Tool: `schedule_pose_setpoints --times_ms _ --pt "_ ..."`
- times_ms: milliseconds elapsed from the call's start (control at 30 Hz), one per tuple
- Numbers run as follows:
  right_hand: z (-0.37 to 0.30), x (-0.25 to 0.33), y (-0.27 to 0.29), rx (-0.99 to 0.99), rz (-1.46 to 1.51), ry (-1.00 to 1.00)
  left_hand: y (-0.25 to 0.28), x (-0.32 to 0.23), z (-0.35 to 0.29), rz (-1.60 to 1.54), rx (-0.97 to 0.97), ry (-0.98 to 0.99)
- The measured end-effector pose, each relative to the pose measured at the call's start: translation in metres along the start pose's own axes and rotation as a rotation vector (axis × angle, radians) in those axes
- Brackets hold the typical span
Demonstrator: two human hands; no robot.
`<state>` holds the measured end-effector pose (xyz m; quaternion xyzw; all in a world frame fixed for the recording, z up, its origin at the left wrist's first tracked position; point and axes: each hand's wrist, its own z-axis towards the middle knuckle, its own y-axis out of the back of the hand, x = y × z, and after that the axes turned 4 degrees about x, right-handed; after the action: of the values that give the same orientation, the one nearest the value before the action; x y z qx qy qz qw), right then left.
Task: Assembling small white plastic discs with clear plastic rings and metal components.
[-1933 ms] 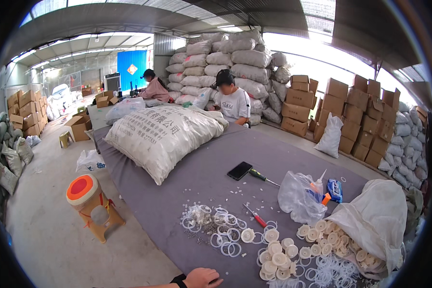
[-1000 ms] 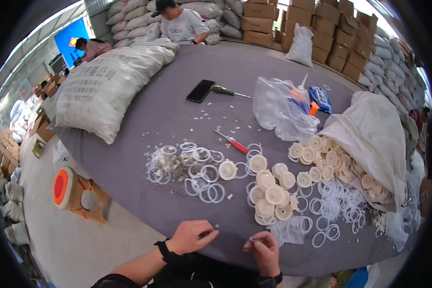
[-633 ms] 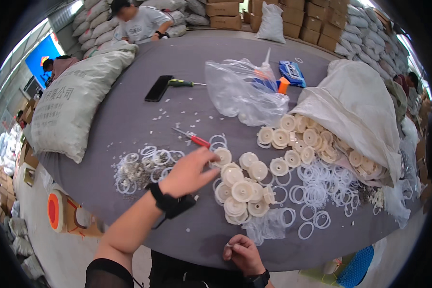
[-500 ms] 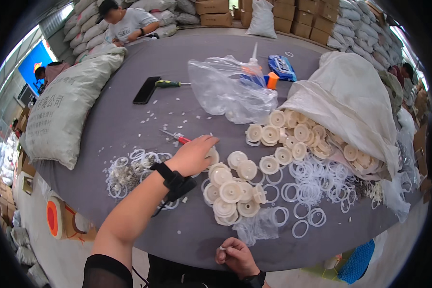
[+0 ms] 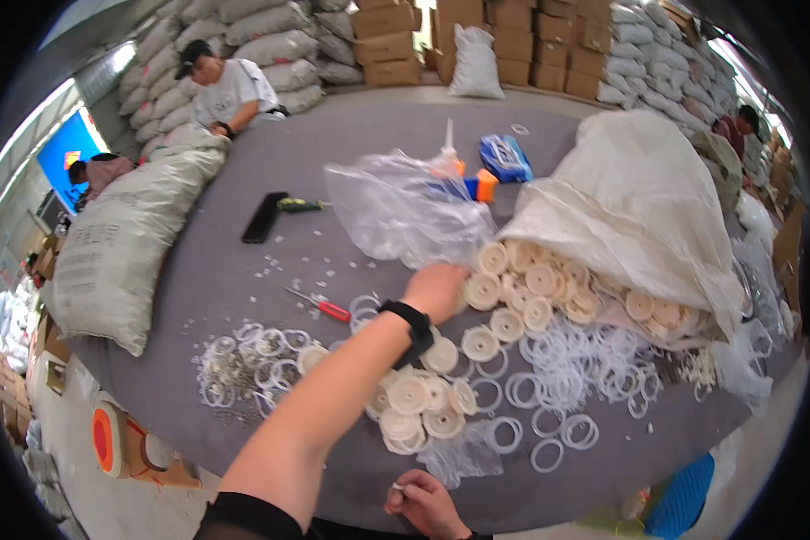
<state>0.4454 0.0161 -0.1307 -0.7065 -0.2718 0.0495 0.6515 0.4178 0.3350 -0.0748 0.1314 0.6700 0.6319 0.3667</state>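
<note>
Cream discs (image 5: 409, 394) lie heaped at lower centre and at the mouth of a white sack (image 5: 639, 189) at right. The left hand (image 5: 434, 295) is beside the sack's discs, mid-frame; I cannot tell its grip. The right hand (image 5: 427, 506), at the bottom edge, pinches a small white piece (image 5: 398, 487). White rings (image 5: 558, 351) lie right of centre, a red screwdriver (image 5: 335, 312) left.

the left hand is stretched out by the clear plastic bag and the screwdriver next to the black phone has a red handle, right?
Not quite: in the head view, the screwdriver next to the black phone is green-handled, not red-handled. The left hand is indeed stretched out by the clear plastic bag.
</note>
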Motion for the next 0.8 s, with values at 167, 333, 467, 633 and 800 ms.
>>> schedule_pose_setpoints --times_ms 167,333,467,633,800 --pt "-0.001 -0.007 0.007 -0.010 -0.026 0.074 0.003 0.000 -0.017 0.109 -0.079 -0.112" --pt "-0.002 -0.008 -0.004 -0.028 -0.009 0.046 0.041 -0.007 -0.077 -0.014 -0.267 -0.129" --pt "-0.010 -0.012 -0.003 -0.069 -0.107 0.120 0.070 -0.046 -0.180 -0.570 -0.351 0.184" --pt "-0.012 -0.013 -0.003 -0.075 -0.299 0.208 0.018 -0.074 -0.296 -0.739 -0.096 0.409" --pt "0.004 -0.039 -0.019 -0.146 -0.366 0.155 -0.021 -0.054 -0.341 -0.887 -0.139 0.579"
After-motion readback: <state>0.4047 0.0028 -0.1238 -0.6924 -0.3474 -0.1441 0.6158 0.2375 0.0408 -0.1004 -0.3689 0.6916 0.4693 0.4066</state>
